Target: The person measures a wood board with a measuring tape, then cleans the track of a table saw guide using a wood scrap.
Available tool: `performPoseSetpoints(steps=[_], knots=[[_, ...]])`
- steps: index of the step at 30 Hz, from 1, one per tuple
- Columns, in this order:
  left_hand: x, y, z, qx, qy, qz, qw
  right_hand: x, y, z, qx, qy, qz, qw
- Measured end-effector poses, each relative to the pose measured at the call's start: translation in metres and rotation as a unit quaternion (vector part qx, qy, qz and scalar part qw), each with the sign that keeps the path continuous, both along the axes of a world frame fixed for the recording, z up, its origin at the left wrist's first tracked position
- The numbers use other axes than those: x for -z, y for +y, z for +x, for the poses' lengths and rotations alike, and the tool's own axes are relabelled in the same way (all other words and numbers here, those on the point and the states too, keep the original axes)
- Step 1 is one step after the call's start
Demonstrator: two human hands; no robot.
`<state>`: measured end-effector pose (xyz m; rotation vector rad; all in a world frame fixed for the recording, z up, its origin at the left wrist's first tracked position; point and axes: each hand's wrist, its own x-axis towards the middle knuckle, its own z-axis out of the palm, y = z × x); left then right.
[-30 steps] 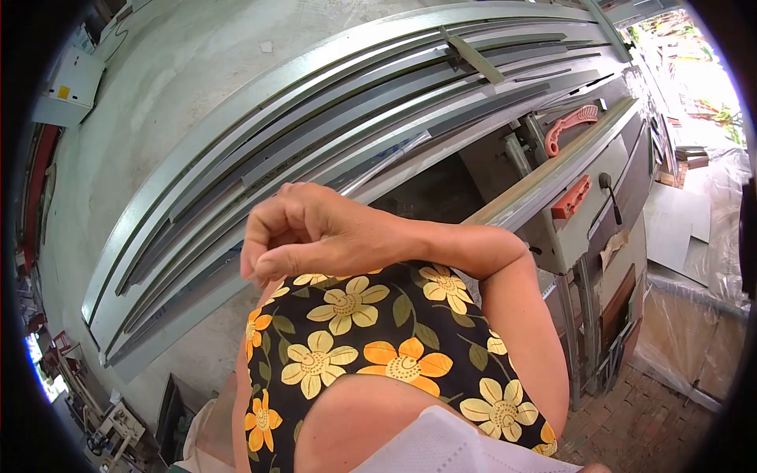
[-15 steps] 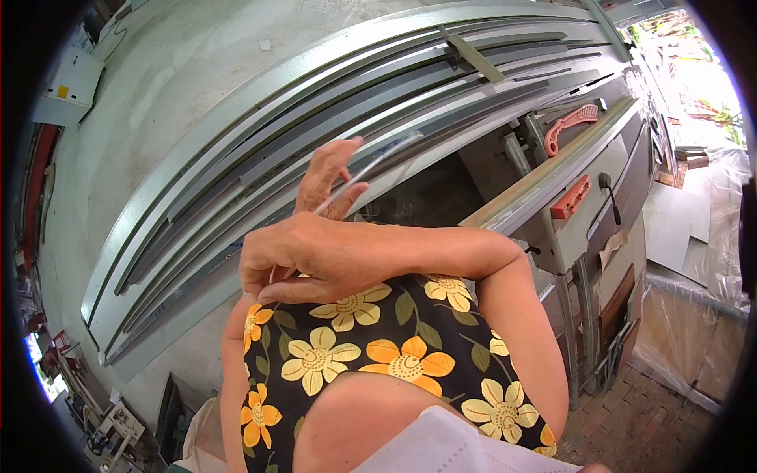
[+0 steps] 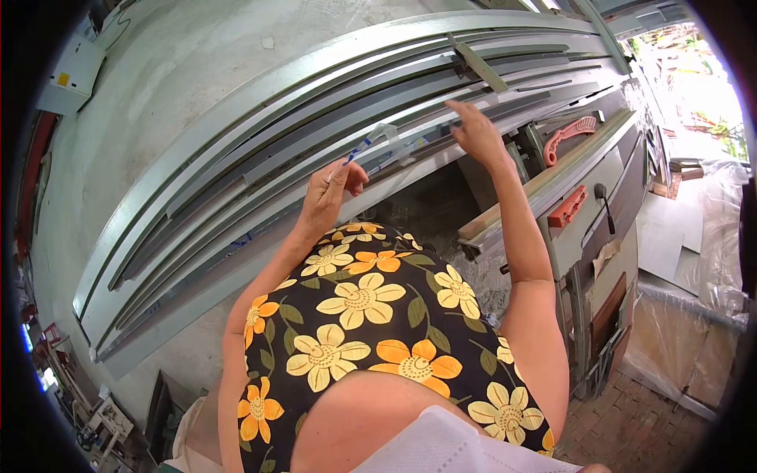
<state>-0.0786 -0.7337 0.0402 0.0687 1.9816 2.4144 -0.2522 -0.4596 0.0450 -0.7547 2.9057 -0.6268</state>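
My left hand (image 3: 331,193) is closed, its thumb and fingers pinching a thin, clear plastic strip with blue marks (image 3: 360,147). The strip's free end curls up and away, above the metal bars. Off to the right, my right hand (image 3: 478,138) is raised over the bars' near edge, with its index finger stretched out and the other fingers loosely bent. Nothing shows in it. Under both hands lie long grey metal bars (image 3: 315,102), side by side. Another clear, blue-marked piece of film (image 3: 414,145) shows just beyond the left hand, slightly blurred.
A short flat bar (image 3: 481,67) lies across the long bars. To the right are a pink curved handle (image 3: 569,140), an orange-red handle (image 3: 568,206) and a wood-edged metal rail (image 3: 552,177). Plastic-wrapped panels (image 3: 686,339) stand farther right. A dark gap opens in front of the bars.
My right hand has moved from across my left wrist, up and to the right, and its fingers have opened out. My left hand has come into full view, still pinching the strip, which now bends over.
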Motion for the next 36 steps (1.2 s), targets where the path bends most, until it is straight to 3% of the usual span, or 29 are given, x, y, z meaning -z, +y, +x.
performPoseSetpoints(steps=[4,8,14,20,22,24,26,28,30,31,32,33,34,35,36], knots=[[0.005,-0.006,0.002,-0.029,-0.01,0.012,0.999,0.039,0.026,-0.015,-0.051,-0.018,0.006,0.999],[0.014,-0.028,0.019,-0.098,-0.063,0.014,0.993,0.022,0.018,-0.018,0.008,-0.146,-0.021,0.989],[0.011,-0.123,0.107,-0.258,-0.108,-0.083,0.957,0.023,0.022,-0.021,-0.044,-0.095,-0.031,0.994],[-0.019,-0.235,0.251,-0.496,-0.122,0.097,0.854,0.019,0.022,-0.019,-0.048,-0.1,-0.045,0.993],[-0.021,-0.291,0.326,-0.614,-0.122,0.109,0.772,0.019,0.023,-0.02,-0.056,-0.092,-0.033,0.994],[-0.021,-0.358,0.428,-0.739,-0.107,0.146,0.648,0.018,0.022,-0.021,-0.053,-0.102,-0.022,0.993],[-0.055,-0.379,0.478,-0.889,-0.057,0.022,0.453,0.018,0.023,-0.022,-0.054,-0.099,-0.015,0.994],[-0.093,-0.386,0.506,-0.97,-0.004,-0.103,0.221,0.02,0.024,-0.022,-0.065,-0.085,-0.011,0.994],[-0.111,-0.387,0.501,-0.946,0.084,-0.194,0.246,0.018,0.022,-0.021,-0.063,-0.086,0.003,0.994],[-0.108,-0.393,0.499,-0.916,0.059,-0.244,0.314,0.02,0.024,-0.023,-0.065,-0.084,0.006,0.994],[-0.11,-0.36,0.443,-0.866,-0.032,-0.355,0.349,0.021,0.024,-0.023,-0.067,-0.081,0.008,0.994],[-0.098,-0.342,0.401,-0.826,-0.024,-0.322,0.462,0.017,0.022,-0.022,-0.064,-0.092,0.016,0.994],[-0.1,-0.279,0.321,-0.746,-0.063,-0.353,0.561,0.019,0.026,-0.022,-0.063,-0.086,0.021,0.994],[-0.093,-0.243,0.281,-0.601,-0.128,-0.509,0.602,0.025,0.032,-0.025,-0.062,-0.08,0.025,0.995],[-0.068,-0.217,0.245,-0.517,-0.121,-0.522,0.668,0.027,0.031,-0.026,-0.062,-0.073,0.028,0.995]])
